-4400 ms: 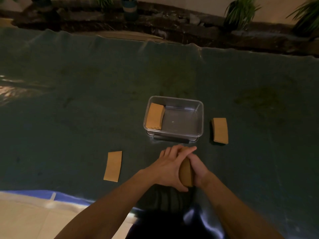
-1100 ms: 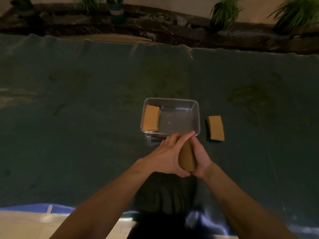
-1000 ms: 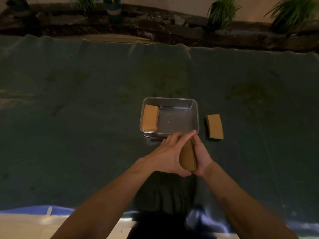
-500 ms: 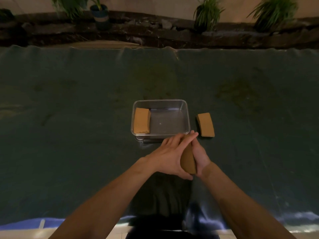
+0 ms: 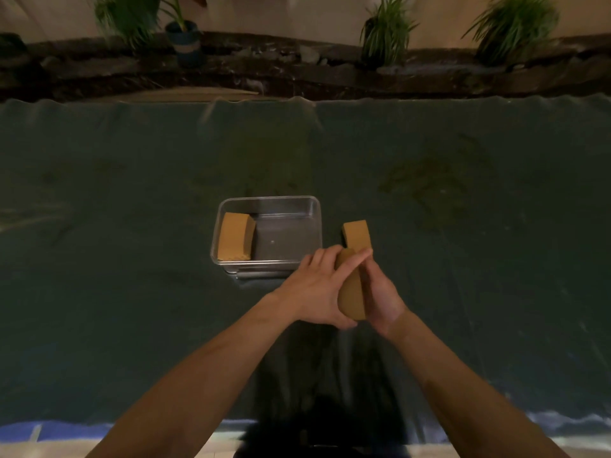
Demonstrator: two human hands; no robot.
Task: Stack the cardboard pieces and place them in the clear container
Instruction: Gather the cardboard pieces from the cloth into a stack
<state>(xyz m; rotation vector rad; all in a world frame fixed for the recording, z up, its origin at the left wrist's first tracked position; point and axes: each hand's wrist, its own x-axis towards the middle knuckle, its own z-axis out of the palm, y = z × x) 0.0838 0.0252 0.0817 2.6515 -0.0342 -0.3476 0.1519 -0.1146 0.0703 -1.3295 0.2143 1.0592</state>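
Three groups of cardboard are visible, all light brown, flat and oblong. The held cardboard stack point(image 5: 351, 292) stands on its edge between both hands, with its long axis running away from the person toward the clear container point(image 5: 316, 226), slightly tilted to the right at the far end. The left hand point(image 5: 317, 292) presses on its left face and the right hand point(image 5: 380, 292) on its right face; the fingers point(image 5: 350, 266) of the left hand reach over the far top edge, and both hands are closed on the stack. How many pieces the stack has, I cannot tell. One container stands on the dark green cloth point(image 5: 132, 259), just beyond the hands; it is rectangular and transparent. Inside it, at the left wall, the stack in the container point(image 5: 234, 241) lies flat with its long axis pointing away from the person. Just to the right of the container, outside it, the stack on the cloth point(image 5: 356, 233) lies flat in about the same direction, and its near end is hidden behind the fingertips. Three plants point(image 5: 385, 31) stand at the far wall.
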